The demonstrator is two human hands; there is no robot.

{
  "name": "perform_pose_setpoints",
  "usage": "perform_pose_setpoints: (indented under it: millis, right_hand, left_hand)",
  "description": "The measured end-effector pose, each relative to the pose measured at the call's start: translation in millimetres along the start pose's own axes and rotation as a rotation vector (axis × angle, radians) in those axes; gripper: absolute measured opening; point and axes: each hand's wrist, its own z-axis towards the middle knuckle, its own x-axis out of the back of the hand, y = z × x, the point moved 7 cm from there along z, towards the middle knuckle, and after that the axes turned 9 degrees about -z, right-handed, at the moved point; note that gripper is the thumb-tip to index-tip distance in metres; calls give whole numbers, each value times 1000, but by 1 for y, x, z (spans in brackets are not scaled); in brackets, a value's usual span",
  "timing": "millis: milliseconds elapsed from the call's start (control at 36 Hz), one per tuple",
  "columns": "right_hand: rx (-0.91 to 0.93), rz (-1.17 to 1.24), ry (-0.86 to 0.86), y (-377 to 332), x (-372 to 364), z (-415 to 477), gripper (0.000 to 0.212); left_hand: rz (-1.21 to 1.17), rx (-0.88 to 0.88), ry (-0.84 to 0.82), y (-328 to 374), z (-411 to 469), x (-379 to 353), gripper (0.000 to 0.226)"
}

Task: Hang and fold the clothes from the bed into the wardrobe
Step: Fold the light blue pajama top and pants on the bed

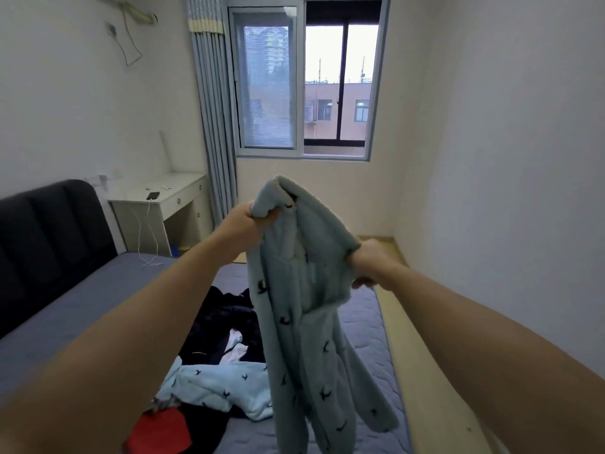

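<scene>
Fleece top (304, 339) above clothes (226, 322) on bed (370, 329)

Bed (65, 290) with grey-blue quilted mattress and dark padded headboard (49, 231), heap of dark clothes (226, 322) at mid-mattress, light blue patterned garment (216, 385) just nearer, red garment (160, 430) nearest, white cable (150, 262) trailing onto the far end

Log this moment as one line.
stage: garment held up | left hand: grips blue fleece pajama top | right hand: grips top | bed: clothes pile
</scene>
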Motion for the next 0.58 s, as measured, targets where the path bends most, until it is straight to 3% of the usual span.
perform_pose_setpoints:
  millis: [83,139,278,333,417,472,528,583]
  right_hand:
    - [-25,359,259,-20,52,1,20]
    - [-10,585,277,-36,72,-1,14]
    - [-77,1062,-218,-54,37,-11,36]
    - [-17,1014,-274,-56,29,-12,38]
    - [71,927,-203,-51,32,-11,40]
    - [167,804,-231,-48,33,-13,31]
    - [271,474,-236,-45,31,-17,33]
    - [354,14,-126,-47,34,-19,35]
  left_hand:
    - [202,55,2,-6,-1,10,23]
    - [389,81,-25,-9,-4,12,31]
    - [398,123,33,-2,-8,7,51]
    - [396,155,43,3,-8,5,58]
    - [336,231,76,3,-8,11,62]
    - [237,274,86,0,-7,14,58]
    - [91,325,78,-4,-6,15,52]
    - [-28,364,84,-7,-5,15,47]
